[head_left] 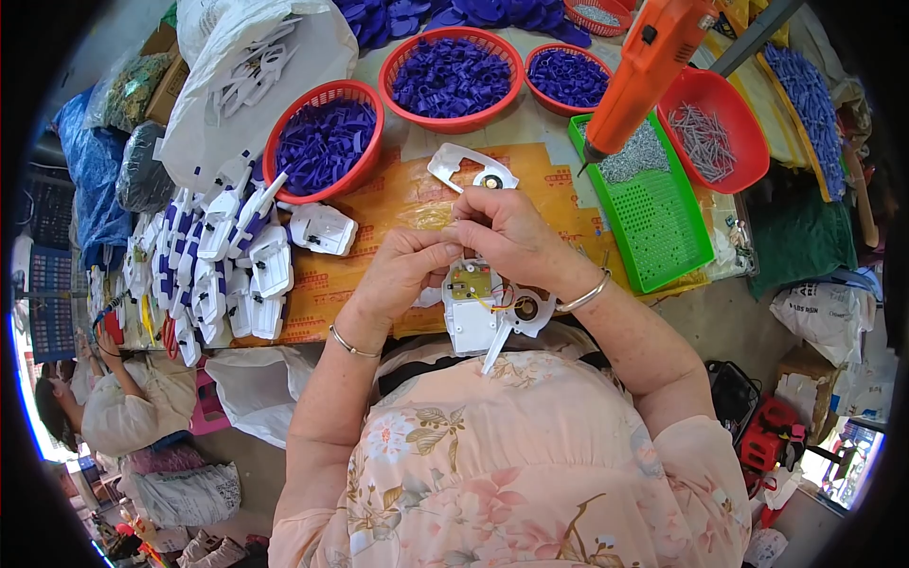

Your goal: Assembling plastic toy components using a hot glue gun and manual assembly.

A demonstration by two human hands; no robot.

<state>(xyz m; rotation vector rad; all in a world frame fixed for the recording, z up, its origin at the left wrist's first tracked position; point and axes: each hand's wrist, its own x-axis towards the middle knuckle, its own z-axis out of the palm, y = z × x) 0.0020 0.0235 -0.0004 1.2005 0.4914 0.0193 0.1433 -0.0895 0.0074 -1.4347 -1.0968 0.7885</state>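
Observation:
My left hand (414,263) and my right hand (511,232) meet above the table's near edge, fingertips pinched together. Whatever small piece they grip is hidden by the fingers. Just under them lies an opened white plastic housing (476,324), with a small circuit board (471,282) and thin red and yellow wires in it. A round part sits in the housing's right side, and a narrow white arm sticks out toward me. Beyond my right hand, a white half-shell (454,161) with a dark round part rests on the orange table covering (402,194).
Red baskets of purple parts (327,142) line the far side. An orange electric screwdriver (653,71) hangs over a green tray (653,222) of screws, beside a red bowl (748,133) of metal pins. White-and-purple assemblies (218,227) pile up left. Another person (133,398) sits far left.

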